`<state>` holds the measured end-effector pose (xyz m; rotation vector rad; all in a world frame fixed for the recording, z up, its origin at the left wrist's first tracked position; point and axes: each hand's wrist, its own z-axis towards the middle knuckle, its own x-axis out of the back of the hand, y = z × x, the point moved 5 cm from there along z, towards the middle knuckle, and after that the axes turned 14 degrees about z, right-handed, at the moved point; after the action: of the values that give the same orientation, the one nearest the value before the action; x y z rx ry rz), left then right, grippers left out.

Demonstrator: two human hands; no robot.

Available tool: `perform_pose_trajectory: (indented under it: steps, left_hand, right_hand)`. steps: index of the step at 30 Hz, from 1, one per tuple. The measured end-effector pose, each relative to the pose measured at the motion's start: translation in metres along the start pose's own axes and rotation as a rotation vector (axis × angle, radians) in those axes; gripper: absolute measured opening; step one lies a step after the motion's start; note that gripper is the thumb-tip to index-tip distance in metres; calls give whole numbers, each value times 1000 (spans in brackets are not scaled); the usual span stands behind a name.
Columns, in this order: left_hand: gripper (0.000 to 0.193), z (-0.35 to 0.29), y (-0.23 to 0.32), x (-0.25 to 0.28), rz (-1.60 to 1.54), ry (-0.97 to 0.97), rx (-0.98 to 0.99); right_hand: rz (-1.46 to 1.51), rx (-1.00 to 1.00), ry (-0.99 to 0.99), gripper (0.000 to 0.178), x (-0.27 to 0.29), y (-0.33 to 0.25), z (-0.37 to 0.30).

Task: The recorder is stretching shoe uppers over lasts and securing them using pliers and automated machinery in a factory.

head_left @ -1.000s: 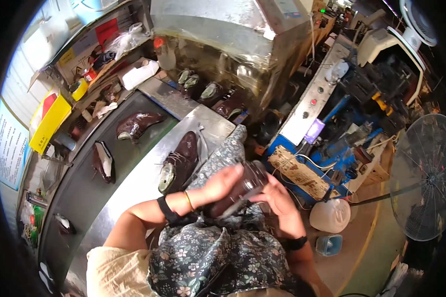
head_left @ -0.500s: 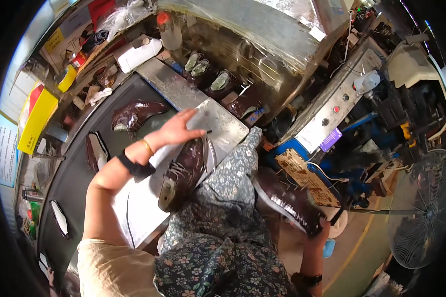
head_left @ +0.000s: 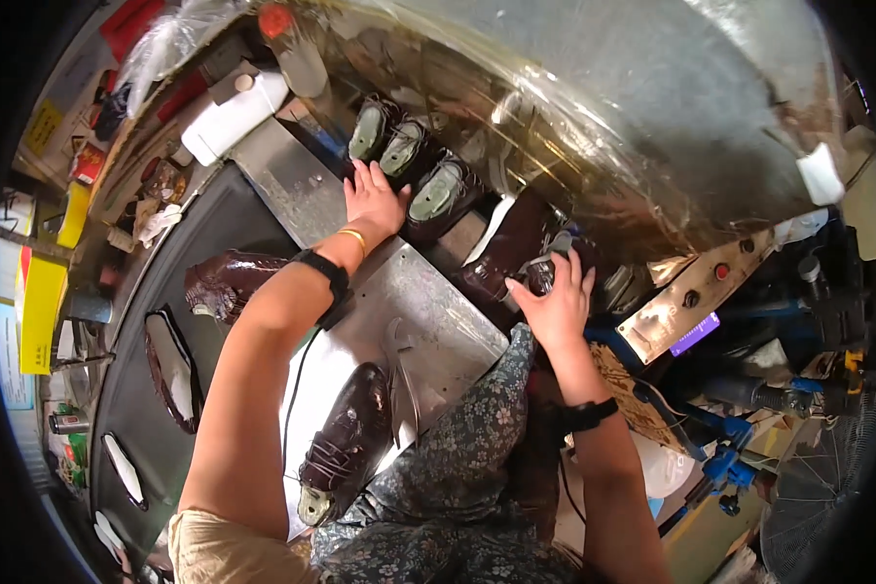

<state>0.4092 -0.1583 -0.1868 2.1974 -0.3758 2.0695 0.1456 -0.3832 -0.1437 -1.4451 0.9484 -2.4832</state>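
Observation:
My left hand [head_left: 375, 202] reaches forward with its fingers spread, beside dark brown shoes on green lasts [head_left: 440, 193] that stand in a row; I cannot tell whether it touches them. On the right, my right hand [head_left: 558, 307] is open, thumb and fingers apart, just at the near side of a dark brown shoe with a white sole edge [head_left: 506, 238]. Some of that shoe's far end lies in shadow. Close to my lap, a laced brown shoe on a last [head_left: 346, 428] rests on the metal tabletop [head_left: 428, 282].
A black conveyor belt [head_left: 229, 209] on the left carries a glossy brown upper [head_left: 229, 282] and several soles. Plastic sheeting [head_left: 555, 117] hangs over the row of shoes. A white jug [head_left: 234, 117] stands at the back left; a control panel with buttons [head_left: 696, 292] is at the right.
My left hand has moved forward from above the laced shoe to the row. My right hand has come up from the lower right, where it held a brown shoe, and is now open.

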Motion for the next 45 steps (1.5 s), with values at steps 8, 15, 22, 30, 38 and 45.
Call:
perform_pose_trajectory:
  steps: [8, 15, 22, 30, 38, 45]
  left_hand:
    - [94, -3, 8, 5, -11, 55, 51]
    - [94, -9, 2, 17, -108, 86, 111]
    - [93, -6, 1, 16, -161, 58, 110]
    - [94, -6, -1, 18, -169, 16, 102]
    - [91, -5, -1, 15, -188, 33, 79]
    - [89, -5, -1, 14, -213, 49, 68]
  right_hand:
    - [33, -4, 38, 52, -11, -1, 8]
    - [324, -75, 43, 41, 20, 13, 21]
    - [859, -371, 386, 41, 100, 30, 6]
    - [895, -42, 598, 44, 24, -15, 120]
    - [388, -466, -78, 79, -78, 40, 70]
    - [299, -429, -259, 80, -97, 7, 74]
